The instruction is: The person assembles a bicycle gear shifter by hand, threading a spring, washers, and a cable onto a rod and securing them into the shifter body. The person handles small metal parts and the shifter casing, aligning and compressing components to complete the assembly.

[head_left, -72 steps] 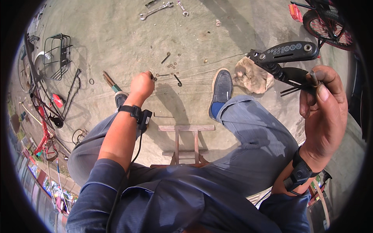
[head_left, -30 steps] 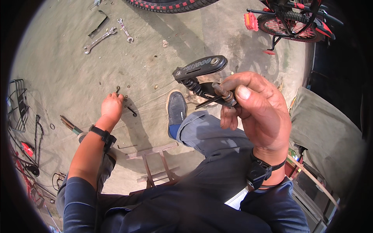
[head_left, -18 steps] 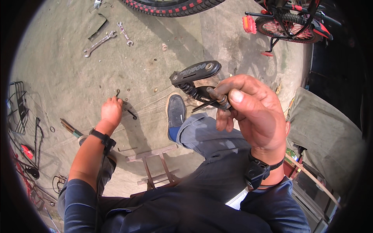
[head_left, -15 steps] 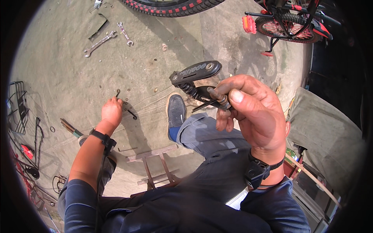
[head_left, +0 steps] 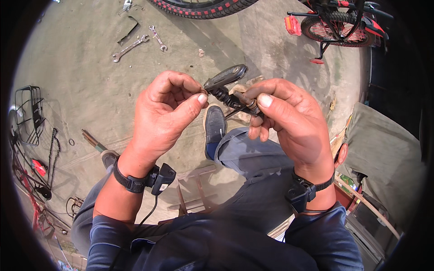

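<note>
My right hand grips a black folding multi-tool with several keys fanned out, held up in front of my chest. My left hand is raised beside it, thumb and forefinger pinched on a small metal part right at the tool's keys. Both wrists carry black bands with small devices. Below the hands, my blue shoe rests on the concrete ground, and I sit on a low wooden stool.
Two wrenches and a flat metal piece lie on the concrete at the top left. A bicycle tyre and a small red bicycle stand at the top. A wire basket, cables and a screwdriver are at the left.
My left hand came up from the ground, where it was picking among small parts, and now meets the multi-tool in my right hand. The view tilted so the hands sit at centre.
</note>
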A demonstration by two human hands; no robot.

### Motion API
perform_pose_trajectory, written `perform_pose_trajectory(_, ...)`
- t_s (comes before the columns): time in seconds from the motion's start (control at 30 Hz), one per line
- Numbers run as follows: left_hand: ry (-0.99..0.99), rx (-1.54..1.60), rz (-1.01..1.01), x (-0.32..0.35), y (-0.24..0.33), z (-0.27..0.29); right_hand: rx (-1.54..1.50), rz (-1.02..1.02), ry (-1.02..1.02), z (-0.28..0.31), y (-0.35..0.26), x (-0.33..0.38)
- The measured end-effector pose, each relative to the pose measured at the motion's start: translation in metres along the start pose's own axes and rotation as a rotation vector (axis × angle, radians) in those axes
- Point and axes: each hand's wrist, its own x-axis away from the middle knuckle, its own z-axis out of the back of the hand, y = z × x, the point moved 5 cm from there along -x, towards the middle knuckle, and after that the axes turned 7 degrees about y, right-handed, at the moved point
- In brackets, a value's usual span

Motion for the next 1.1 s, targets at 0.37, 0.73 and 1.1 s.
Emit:
perform_pose_trajectory(0.37, 0.047, -0.105, -0.388, 0.04, 0.039, -0.035, -0.096, 0.028, -0.104, -0.001, 0.016, 0.011)
perform_pose_trajectory(0.73, 0.213, -0.205, -0.499, 0.05, 0.046, -0.04, -0.164, 0.008, -0.152, -0.008, 0.02, 0.016)
perform_pose_trajectory(1.1, 0.197, -0.223, -0.486, 0.056, 0.045, -0.035, -0.109, 0.052, -0.137, -0.016, 0.02, 0.019)
